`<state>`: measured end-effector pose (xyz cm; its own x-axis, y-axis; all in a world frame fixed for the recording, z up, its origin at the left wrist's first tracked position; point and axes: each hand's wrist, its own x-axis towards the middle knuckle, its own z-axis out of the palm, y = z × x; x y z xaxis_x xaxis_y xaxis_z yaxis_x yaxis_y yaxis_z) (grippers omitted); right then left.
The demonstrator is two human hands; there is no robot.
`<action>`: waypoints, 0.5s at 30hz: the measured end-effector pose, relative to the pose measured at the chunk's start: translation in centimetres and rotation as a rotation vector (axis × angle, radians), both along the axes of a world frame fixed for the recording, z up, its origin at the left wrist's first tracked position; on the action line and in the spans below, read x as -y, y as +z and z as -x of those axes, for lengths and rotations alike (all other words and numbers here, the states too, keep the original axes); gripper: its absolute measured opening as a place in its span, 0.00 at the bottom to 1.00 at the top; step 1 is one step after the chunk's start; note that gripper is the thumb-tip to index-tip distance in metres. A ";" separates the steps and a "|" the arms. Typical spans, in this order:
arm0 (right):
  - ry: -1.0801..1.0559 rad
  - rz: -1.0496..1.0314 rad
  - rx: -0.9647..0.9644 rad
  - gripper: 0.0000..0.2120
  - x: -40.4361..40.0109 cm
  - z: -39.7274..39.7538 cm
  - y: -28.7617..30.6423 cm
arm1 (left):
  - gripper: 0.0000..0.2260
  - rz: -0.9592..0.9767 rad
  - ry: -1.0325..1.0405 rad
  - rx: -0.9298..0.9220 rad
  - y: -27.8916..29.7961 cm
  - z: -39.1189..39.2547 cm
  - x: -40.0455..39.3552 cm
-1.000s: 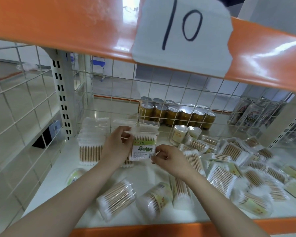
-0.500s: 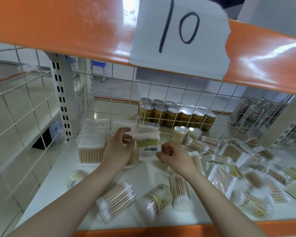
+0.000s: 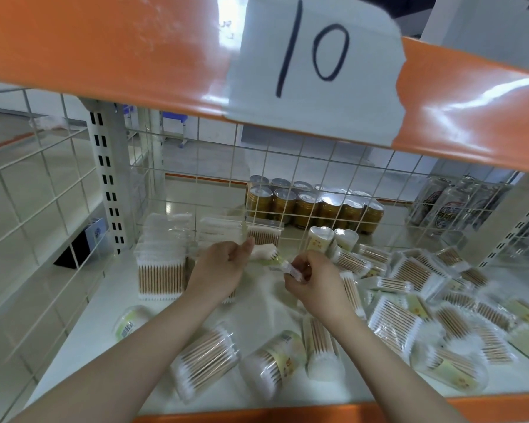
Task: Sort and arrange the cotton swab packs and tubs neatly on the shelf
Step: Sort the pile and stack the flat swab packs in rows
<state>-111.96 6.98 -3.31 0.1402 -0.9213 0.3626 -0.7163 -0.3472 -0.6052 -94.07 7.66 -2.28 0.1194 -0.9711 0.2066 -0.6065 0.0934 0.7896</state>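
Note:
Both hands hold one flat cotton swab pack [image 3: 268,254] over the white shelf [image 3: 98,306], turned nearly edge-on. My left hand [image 3: 223,267] touches its far end with thumb and fingers. My right hand [image 3: 310,277] pinches its near end. Behind them stand neat stacks of flat packs [image 3: 162,264], a second stack [image 3: 220,230] and a clear box of swabs [image 3: 264,233]. Round tubs [image 3: 205,360] lie on their sides near the front edge, with another tub [image 3: 274,360] beside them. A loose heap of packs [image 3: 409,276] covers the right side.
An orange beam [image 3: 104,41] with a paper sign "10" [image 3: 315,65] hangs overhead. Wire mesh [image 3: 287,166] closes the back and left. Gold cans [image 3: 312,206] and silver cans [image 3: 452,203] stand behind the mesh. An orange lip [image 3: 287,415] runs along the front edge.
The pack has tipped from facing me to nearly flat and edge-on between my hands. Both hands have shifted slightly to the right and back.

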 end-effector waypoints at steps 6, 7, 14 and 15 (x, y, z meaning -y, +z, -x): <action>0.033 0.099 -0.073 0.09 -0.2 -0.5 -0.4 | 0.19 -0.139 0.003 -0.005 0.9 1.2 0.6; 0.035 0.102 -0.084 0.10 -0.3 -0.5 -0.5 | 0.16 -0.147 0.018 -0.026 1.2 1.5 0.6; 0.058 0.095 -0.085 0.13 -0.3 -0.1 -0.7 | 0.04 -0.213 0.050 -0.232 2.2 2.6 1.4; 0.062 0.089 -0.088 0.13 -0.2 0.1 -0.6 | 0.05 -0.212 0.053 -0.236 2.4 2.8 1.4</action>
